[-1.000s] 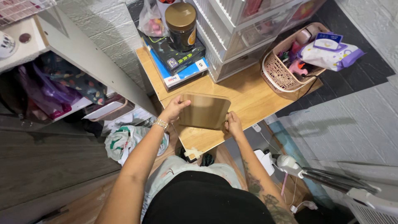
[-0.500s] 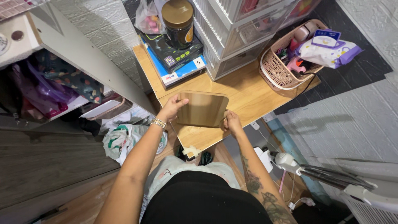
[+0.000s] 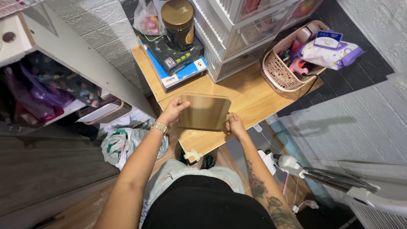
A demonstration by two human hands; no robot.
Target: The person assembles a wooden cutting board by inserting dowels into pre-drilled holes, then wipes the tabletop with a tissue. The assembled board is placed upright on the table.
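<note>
A flat rectangular wooden board with rounded corners is held between both hands just above a small wooden table. My left hand grips the board's left edge, thumb on top. Its right edge is pinched in my right hand. A metal watch band sits on my left wrist. Whether the board touches the tabletop is not clear.
On the table stand a clear plastic drawer unit, a stack of boxes with a dark jar on top, and a pink basket of small items. A white shelf stands left. Bags and cables lie on the floor.
The board and both hands have stayed nearly in place over the table's front part. The view has shifted slightly with my head.
</note>
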